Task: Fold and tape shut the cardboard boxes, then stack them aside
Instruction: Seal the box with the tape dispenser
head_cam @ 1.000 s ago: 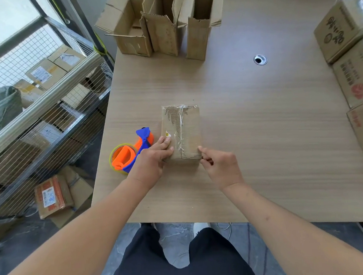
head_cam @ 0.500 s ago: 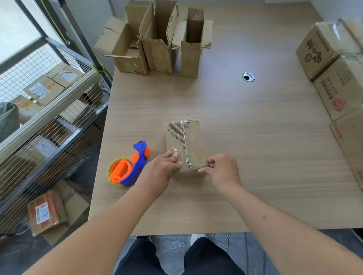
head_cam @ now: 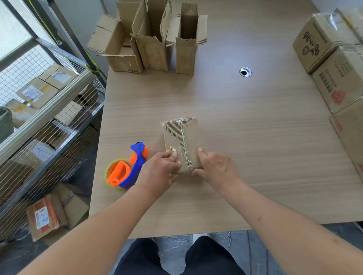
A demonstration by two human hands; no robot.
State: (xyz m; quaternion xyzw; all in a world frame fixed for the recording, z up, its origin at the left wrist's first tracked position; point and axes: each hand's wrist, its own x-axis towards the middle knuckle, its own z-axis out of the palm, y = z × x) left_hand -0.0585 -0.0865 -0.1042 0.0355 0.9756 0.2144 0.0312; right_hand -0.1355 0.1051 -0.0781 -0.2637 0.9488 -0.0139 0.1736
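both hands hold the near end of the small taped box (head_cam: 182, 143) lying flat on the worktop (head_cam: 251, 131): left hand (head_cam: 160, 173) and right hand (head_cam: 216, 168) each grip a side (tape dispenser (head_cam: 126, 168) just left).

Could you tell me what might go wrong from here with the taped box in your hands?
1. The box has torn cardboard under wrinkled tape, so the seal may lift when both hands, left hand and right hand, pick it up.
2. The tape dispenser lies close beside the left hand; a sweep could knock it towards the table edge.
3. The stack on the right looks uneven, so another box may sit badly.
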